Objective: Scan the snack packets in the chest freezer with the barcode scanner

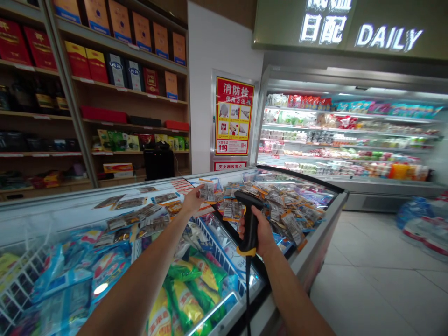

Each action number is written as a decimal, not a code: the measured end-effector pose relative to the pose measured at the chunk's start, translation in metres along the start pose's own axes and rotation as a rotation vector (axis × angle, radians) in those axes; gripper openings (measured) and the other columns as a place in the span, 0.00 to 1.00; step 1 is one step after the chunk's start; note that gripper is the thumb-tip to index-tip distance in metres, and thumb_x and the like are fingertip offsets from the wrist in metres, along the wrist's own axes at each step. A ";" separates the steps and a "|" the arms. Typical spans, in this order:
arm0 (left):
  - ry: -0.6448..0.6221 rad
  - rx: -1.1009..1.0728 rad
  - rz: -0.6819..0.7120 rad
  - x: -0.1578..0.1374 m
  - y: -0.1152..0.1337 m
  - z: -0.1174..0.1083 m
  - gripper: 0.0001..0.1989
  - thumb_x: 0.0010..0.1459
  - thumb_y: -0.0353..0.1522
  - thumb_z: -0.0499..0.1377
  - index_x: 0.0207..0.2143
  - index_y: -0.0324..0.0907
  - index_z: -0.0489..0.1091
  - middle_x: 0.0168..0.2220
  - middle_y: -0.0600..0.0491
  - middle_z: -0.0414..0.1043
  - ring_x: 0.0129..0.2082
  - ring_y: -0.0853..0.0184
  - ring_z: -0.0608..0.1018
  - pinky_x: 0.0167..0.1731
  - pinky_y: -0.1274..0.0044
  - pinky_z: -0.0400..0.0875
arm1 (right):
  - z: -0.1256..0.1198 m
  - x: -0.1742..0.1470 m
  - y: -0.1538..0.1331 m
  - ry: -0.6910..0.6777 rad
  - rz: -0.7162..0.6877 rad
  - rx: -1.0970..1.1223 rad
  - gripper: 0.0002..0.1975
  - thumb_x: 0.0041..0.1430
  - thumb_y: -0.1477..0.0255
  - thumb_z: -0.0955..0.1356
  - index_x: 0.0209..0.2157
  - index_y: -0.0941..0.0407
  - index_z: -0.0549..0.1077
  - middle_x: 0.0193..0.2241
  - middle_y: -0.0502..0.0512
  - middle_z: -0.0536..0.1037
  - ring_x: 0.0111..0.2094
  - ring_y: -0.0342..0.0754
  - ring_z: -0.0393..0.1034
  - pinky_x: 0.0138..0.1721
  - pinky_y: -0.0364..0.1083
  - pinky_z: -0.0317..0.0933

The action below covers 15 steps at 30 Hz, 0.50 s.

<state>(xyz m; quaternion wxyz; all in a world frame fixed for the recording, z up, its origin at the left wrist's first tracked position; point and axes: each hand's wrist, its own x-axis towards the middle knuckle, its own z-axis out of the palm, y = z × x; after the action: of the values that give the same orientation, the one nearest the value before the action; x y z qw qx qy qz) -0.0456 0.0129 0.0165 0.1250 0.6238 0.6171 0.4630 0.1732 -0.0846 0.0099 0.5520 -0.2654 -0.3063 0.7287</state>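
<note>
My right hand [264, 232] is wrapped round the grip of a black and yellow barcode scanner [250, 219], its cable hanging down and its head tipped toward the left. Farther off, my left hand [193, 200] pinches a small clear packet [209, 190] with an orange edge and a printed label facing me. Many similar packets [276, 205] lie in a loose pile on the glass lid, just beyond and right of the scanner. More of them [131, 203] are spread over the glass left of my left hand.
Under the glass, the chest freezer [329, 228] holds wire baskets [224, 254] of bagged ice treats [189, 298]. Shelves of boxes [136, 74] rise at the left. A lit chiller [350, 126] stands at the back right. Wrapped bottles [425, 233] sit on the tiled floor.
</note>
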 end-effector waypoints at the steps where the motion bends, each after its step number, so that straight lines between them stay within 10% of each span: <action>1: -0.002 0.038 -0.002 0.002 0.003 0.003 0.31 0.42 0.22 0.56 0.53 0.39 0.63 0.30 0.53 0.72 0.28 0.70 0.71 0.29 0.80 0.64 | -0.001 0.001 -0.001 0.012 -0.012 0.010 0.14 0.51 0.60 0.64 0.29 0.58 0.67 0.16 0.49 0.67 0.14 0.41 0.60 0.13 0.40 0.56; 15: -0.154 0.383 0.127 0.005 0.025 0.048 0.22 0.47 0.25 0.55 0.47 0.40 0.67 0.42 0.45 0.72 0.44 0.59 0.72 0.42 0.74 0.63 | -0.004 0.002 -0.003 0.064 -0.030 0.020 0.14 0.52 0.60 0.63 0.29 0.58 0.67 0.15 0.49 0.67 0.14 0.42 0.61 0.12 0.40 0.56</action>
<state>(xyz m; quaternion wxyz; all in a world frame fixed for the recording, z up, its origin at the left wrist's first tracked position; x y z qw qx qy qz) 0.0052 0.0317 0.0110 0.0213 0.7073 0.6420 0.2952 0.1774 -0.0813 0.0089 0.5751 -0.2782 -0.2851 0.7145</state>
